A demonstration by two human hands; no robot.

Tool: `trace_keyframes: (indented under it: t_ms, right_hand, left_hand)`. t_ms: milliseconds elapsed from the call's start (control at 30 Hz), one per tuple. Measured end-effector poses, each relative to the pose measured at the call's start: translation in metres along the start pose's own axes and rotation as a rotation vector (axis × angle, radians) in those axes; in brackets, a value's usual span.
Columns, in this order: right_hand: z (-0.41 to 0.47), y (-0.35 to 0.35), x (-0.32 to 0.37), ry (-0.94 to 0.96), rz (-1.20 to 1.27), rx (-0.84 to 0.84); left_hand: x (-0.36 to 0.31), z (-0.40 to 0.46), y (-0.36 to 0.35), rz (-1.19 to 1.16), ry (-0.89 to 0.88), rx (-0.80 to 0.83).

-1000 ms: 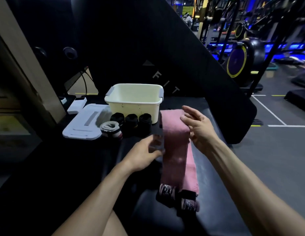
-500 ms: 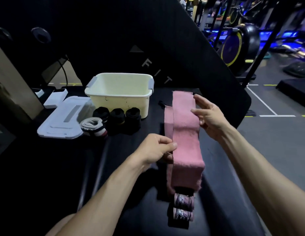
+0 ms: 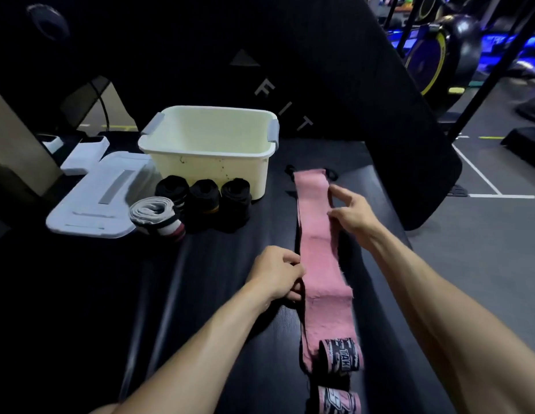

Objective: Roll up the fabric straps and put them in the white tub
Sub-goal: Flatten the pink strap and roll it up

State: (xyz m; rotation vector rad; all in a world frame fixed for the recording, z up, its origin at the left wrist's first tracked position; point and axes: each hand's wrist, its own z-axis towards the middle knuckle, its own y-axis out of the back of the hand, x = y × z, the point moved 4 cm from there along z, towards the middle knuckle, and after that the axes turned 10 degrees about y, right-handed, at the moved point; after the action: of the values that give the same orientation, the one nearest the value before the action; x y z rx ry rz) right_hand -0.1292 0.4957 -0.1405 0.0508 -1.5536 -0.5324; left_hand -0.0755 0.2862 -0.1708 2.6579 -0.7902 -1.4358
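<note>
While the pink fabric strap (image 3: 318,255) lies stretched lengthwise along the black padded bench (image 3: 218,294), both hands work at its edges. The left hand (image 3: 275,271) sits at the strap's left edge about halfway down, fingers curled and pinching that edge. The right hand (image 3: 351,212) rests at the right edge nearer the far end, its fingers extended and loosely spread, fingertips touching the fabric without closing round it. At the near end the strap ends in printed black-and-pink sections (image 3: 339,355), one partly curled over, with a second printed piece (image 3: 338,400) just below it at the bottom of the view.

Beyond the strap's far end and to its left stands the white tub (image 3: 209,150), upright on the bench; nothing shows inside it. Against its front wall sit three black rolled straps (image 3: 205,201) in a row, touching one another, and just left of them lies a grey-and-white rolled strap (image 3: 156,215) with red bands. A white lid (image 3: 96,201) lies flat to the left of the rolls. An exercise bike (image 3: 439,52) stands in the background on the right.
</note>
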Motion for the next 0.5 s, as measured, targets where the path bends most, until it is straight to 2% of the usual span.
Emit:
trace_keyframes:
  t_ms: [200,300,367,500]
  right_hand:
    - [0.010,-0.011,-0.010,-0.032,-0.417,-0.048]
    - [0.013,-0.011,-0.008,-0.012,-0.478,-0.063]
    - [0.015,-0.012,-0.006,0.008,-0.515,-0.026]
    - [0.021,-0.015,-0.002,0.094,-0.756,0.136]
  left_hand:
    - [0.002,0.001,0.000,-0.001,-0.009,-0.053]
    - [0.000,0.000,0.002,0.025,-0.001,-0.060]
    - [-0.002,-0.003,0.003,0.057,0.009,-0.051]
    - [-0.004,-0.006,0.003,0.103,0.016,-0.036]
